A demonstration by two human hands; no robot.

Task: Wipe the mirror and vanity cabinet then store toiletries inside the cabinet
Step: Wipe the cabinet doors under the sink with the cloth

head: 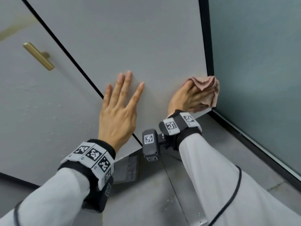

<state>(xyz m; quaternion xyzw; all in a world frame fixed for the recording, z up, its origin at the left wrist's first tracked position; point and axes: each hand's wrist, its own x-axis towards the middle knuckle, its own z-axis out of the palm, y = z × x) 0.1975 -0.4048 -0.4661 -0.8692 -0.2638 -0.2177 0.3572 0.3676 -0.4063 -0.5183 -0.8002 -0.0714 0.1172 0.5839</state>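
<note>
The grey vanity cabinet fills the view, with its right door in front of me and its left door beyond a dark gap. My left hand lies flat on the right door near its lower left edge, fingers straight and spread. My right hand grips a crumpled pink cloth and presses it against the door's lower right corner. Both wrists wear black bands with printed markers.
A brass bar handle sticks out of the left door. A dark-framed frosted glass panel stands at the right, meeting the cabinet at the corner. Grey tiled floor lies below.
</note>
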